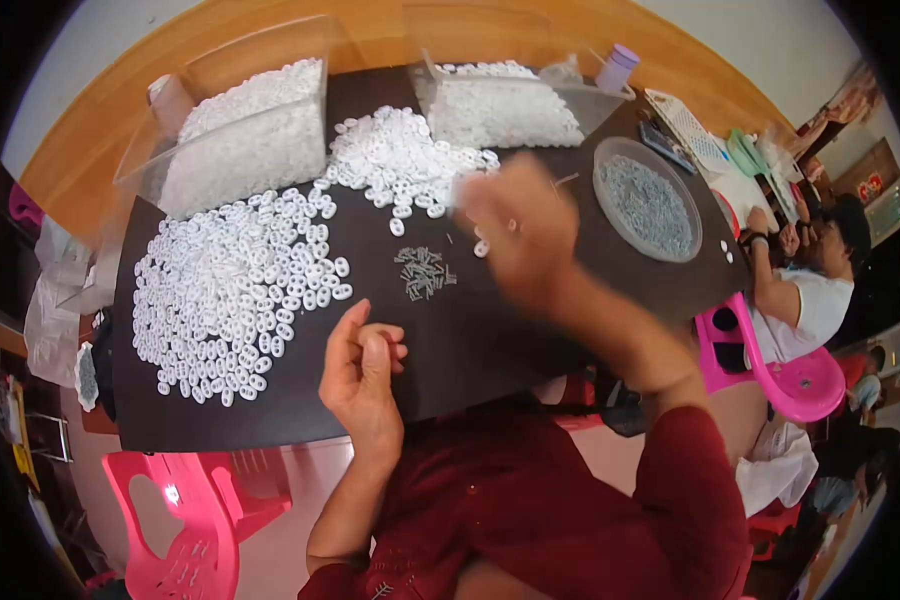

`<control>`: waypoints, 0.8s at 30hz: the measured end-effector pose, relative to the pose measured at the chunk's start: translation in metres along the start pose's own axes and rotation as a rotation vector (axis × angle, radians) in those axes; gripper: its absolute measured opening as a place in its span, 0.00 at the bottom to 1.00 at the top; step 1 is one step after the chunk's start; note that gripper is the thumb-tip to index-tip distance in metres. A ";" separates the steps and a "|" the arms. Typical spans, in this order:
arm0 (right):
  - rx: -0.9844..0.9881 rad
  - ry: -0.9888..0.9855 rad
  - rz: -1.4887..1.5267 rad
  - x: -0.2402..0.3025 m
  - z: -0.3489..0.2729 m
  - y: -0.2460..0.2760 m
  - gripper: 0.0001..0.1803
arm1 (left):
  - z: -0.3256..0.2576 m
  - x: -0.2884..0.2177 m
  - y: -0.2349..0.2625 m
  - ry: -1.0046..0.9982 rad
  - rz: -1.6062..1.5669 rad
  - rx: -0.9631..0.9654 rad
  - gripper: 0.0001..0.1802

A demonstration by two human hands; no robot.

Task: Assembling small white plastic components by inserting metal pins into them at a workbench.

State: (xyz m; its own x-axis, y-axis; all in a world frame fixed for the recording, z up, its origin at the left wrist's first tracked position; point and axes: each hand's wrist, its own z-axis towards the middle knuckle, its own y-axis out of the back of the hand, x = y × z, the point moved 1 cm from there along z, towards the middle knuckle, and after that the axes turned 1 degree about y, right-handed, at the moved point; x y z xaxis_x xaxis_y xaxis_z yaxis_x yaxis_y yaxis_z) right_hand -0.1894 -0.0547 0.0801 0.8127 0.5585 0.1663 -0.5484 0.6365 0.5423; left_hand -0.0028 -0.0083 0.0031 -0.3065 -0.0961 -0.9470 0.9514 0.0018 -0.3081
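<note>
My left hand (360, 375) is at the near edge of the dark table, its fingers curled in toward the thumb. Whatever it may hold is hidden. Over the table's middle, my right hand (528, 235) is smeared by motion, beside a heap of small white oval plastic pieces (395, 160), each with two holes. A larger heap of the same pieces (235, 290) spreads out to the left. Between the hands lies a little pile of grey metal screws or pins (422, 272). Near my right wrist is a loose white piece (481, 248).
Two clear bins (245, 145) (505, 110) of white pieces stand at the back. A round tub (648, 200) of metal pins sits at right, near a purple-lidded bottle (618, 66) and a phone (668, 147). Another person (805, 285) sits at the right end. Pink chairs (185, 525) flank the table.
</note>
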 end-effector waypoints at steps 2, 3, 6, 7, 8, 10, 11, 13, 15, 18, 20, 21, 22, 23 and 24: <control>-0.210 0.123 -0.126 -0.051 0.034 0.012 0.04 | 0.005 -0.004 -0.003 0.004 0.013 0.038 0.16; -0.286 0.156 -0.152 -0.070 0.054 0.016 0.04 | 0.008 -0.007 -0.003 0.004 0.040 0.053 0.16; -0.265 0.118 -0.354 -0.135 0.089 0.019 0.04 | 0.018 -0.015 -0.004 0.021 0.143 0.105 0.13; -0.235 0.079 -0.446 -0.151 0.094 0.019 0.03 | 0.021 -0.015 -0.003 0.017 0.178 0.113 0.13; -0.233 0.068 -0.449 -0.168 0.093 0.018 0.03 | 0.024 -0.015 -0.002 0.025 0.184 0.119 0.13; 0.062 -0.052 -0.769 -0.188 0.087 0.016 0.04 | 0.029 -0.014 -0.002 0.003 0.253 0.144 0.13; 0.066 -0.063 -0.774 -0.196 0.077 0.017 0.04 | 0.031 -0.013 -0.002 0.010 0.256 0.155 0.13; -0.156 0.155 -0.621 -0.167 0.059 0.013 0.07 | 0.030 -0.011 0.001 0.016 0.308 0.132 0.12; -0.021 0.167 -0.410 -0.131 0.033 0.020 0.04 | 0.029 -0.007 0.003 0.037 0.317 0.128 0.12; 0.273 -0.042 -0.214 -0.111 -0.023 0.015 0.05 | 0.026 -0.003 -0.003 0.058 0.301 0.163 0.11; 0.387 -0.165 -0.127 -0.107 -0.045 0.013 0.05 | 0.024 -0.001 -0.009 0.088 0.284 0.184 0.11; 0.442 -0.243 -0.103 -0.108 -0.052 0.013 0.05 | 0.023 -0.001 -0.012 0.090 0.285 0.184 0.11; 0.497 -0.319 -0.077 -0.110 -0.058 0.011 0.06 | 0.024 0.000 -0.015 0.086 0.275 0.192 0.11; 0.498 -0.318 -0.074 -0.112 -0.061 0.010 0.06 | 0.024 0.000 -0.018 0.080 0.266 0.198 0.12; 0.527 -0.309 -0.104 -0.114 -0.064 0.008 0.06 | 0.024 0.000 -0.019 0.081 0.269 0.194 0.12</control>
State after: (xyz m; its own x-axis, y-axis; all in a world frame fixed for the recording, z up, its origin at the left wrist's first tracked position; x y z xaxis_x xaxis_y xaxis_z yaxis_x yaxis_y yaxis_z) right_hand -0.2991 -0.0798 0.0126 0.9193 0.2778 0.2788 -0.3564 0.2872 0.8891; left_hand -0.0204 -0.0321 0.0107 -0.0380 -0.0387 -0.9985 0.9843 -0.1736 -0.0307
